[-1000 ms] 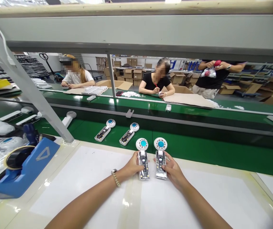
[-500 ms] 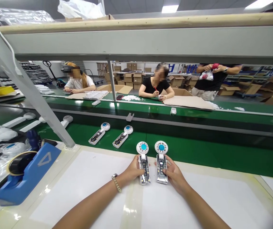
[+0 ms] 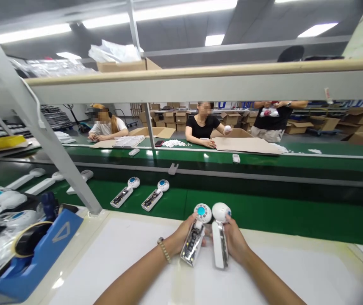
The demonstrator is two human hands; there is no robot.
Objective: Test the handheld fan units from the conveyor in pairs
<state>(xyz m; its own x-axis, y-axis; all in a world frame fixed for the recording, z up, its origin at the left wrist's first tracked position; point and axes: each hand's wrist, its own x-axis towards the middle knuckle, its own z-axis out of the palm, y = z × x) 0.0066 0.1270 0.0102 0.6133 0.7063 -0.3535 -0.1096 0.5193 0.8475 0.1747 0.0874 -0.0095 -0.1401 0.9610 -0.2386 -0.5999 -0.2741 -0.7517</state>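
Observation:
My left hand [image 3: 184, 233] grips a white handheld device [image 3: 192, 245] with a round head, a blue disc and a clear-covered body showing a circuit board. In my right hand [image 3: 235, 240] is a matching device [image 3: 220, 250], turned so its plain white side and the back of its head show. The two are held side by side above the white worktop [image 3: 130, 250], heads pointing away from me. Some of my fingers are hidden behind them. Two like devices, one at left [image 3: 122, 196] and another nearer [image 3: 152, 200], lie on the green belt [image 3: 251, 212].
A blue tape dispenser [image 3: 35, 264] stands at the left, beside several white devices [image 3: 6, 199] in plastic. A slanted grey post [image 3: 60, 156] rises there, and a shelf beam [image 3: 181, 87] crosses above. Across the belt are two seated people and one standing.
My right hand has rotated its device from the clear, circuit-board side to the white side. The left device has tilted, its lower end swinging left. The camera view has tipped upward.

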